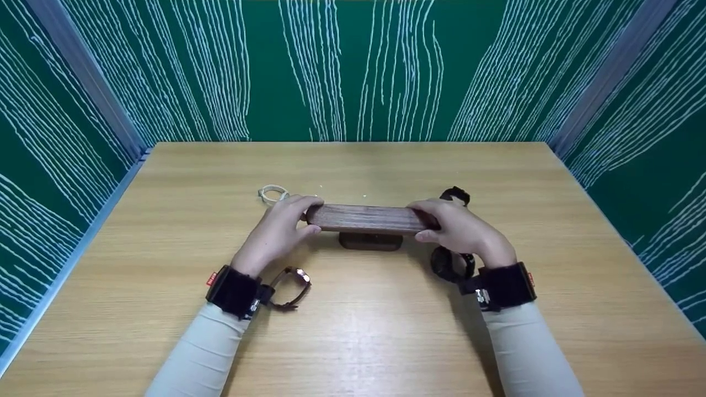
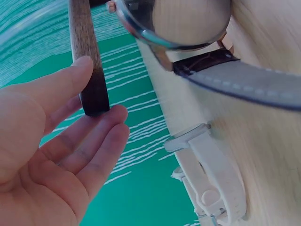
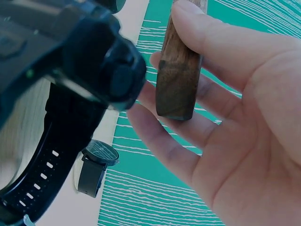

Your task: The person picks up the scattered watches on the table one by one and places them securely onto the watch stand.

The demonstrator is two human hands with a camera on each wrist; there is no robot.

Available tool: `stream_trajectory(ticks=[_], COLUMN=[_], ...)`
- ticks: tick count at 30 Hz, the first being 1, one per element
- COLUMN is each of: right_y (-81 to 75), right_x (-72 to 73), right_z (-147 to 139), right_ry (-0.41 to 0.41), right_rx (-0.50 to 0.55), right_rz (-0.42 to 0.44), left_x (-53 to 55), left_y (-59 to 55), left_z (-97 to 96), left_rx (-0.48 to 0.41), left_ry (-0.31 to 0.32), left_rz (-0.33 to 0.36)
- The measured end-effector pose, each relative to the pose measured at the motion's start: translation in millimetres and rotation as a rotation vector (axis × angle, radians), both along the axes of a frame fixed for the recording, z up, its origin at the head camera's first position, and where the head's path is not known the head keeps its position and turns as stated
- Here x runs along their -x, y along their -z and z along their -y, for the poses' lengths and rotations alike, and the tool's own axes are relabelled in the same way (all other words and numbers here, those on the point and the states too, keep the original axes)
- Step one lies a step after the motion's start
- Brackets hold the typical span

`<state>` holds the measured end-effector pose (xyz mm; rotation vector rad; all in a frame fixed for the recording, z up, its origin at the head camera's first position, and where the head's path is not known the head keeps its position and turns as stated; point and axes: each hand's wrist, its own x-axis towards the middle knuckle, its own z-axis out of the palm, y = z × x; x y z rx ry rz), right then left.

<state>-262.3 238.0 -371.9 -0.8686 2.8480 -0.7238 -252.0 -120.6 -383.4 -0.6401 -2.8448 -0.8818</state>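
A dark brown wooden bar stand (image 1: 369, 219) lies crosswise before me, its top bar level and its rounded base (image 1: 370, 241) showing below the bar. My left hand (image 1: 278, 234) grips the bar's left end; in the left wrist view the thumb presses one side of the bar end (image 2: 89, 42) and the fingers lie along the other. At the right end, my right hand (image 1: 460, 229) holds the bar the same way, with the thumb on the near face and fingers behind the wood (image 3: 178, 89). The post between bar and base is mostly hidden.
A brown-strapped watch (image 1: 298, 274) stands near my left wrist, and a white watch (image 1: 272, 190) lies behind my left hand. On the right are a chunky black watch (image 1: 443, 264) near my wrist and another black watch (image 1: 460, 193) farther back. Green patterned panels (image 1: 358, 71) surround the wooden table (image 1: 358, 342).
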Motion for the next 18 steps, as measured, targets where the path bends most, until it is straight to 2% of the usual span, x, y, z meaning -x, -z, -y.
stream_trajectory(ticks=[6,18], right_y=[-0.8,1.3], right_x=[-1.5,0.8], right_z=[1.2,1.6], right_ry=[-0.020,0.012], right_rx=[0.010,-0.001], right_rz=[-0.006,0.025], left_x=[-0.9,0.6], left_y=[-2.8,-4.0], left_z=[4.0,7.3], left_rx=[0.008,0.008], left_ry=[0.025,0.030], left_rz=[-0.018,0.011])
